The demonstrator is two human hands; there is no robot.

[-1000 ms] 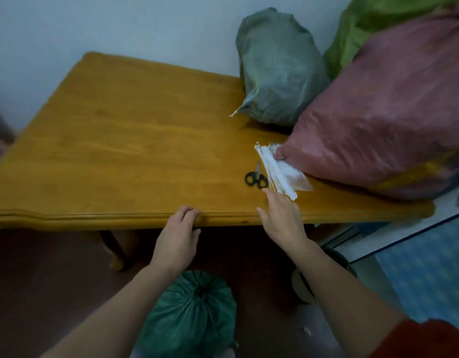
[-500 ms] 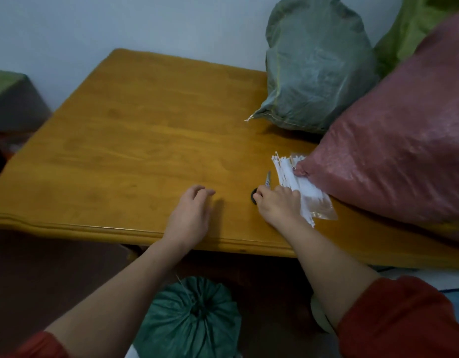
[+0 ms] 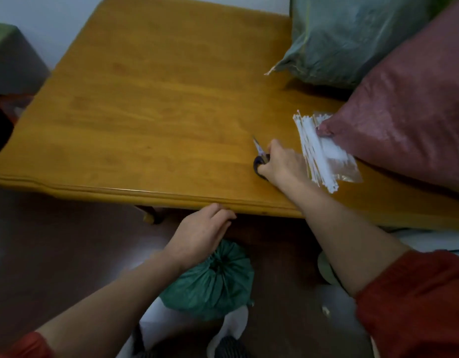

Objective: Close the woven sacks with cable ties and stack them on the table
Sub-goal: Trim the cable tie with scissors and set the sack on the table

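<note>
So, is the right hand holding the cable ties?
No, the right hand grips the scissors, while the white cable ties lie beside it on the table.

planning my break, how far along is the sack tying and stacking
Done: a grey-green sack and a red sack lie on the table. The green sack on the floor has its mouth gathered shut, though no tie shows. In hand: the right hand grips the scissors beside the cable ties; the left hand is at the table edge. Left: likely trimming, then lifting that floor sack up.
</note>
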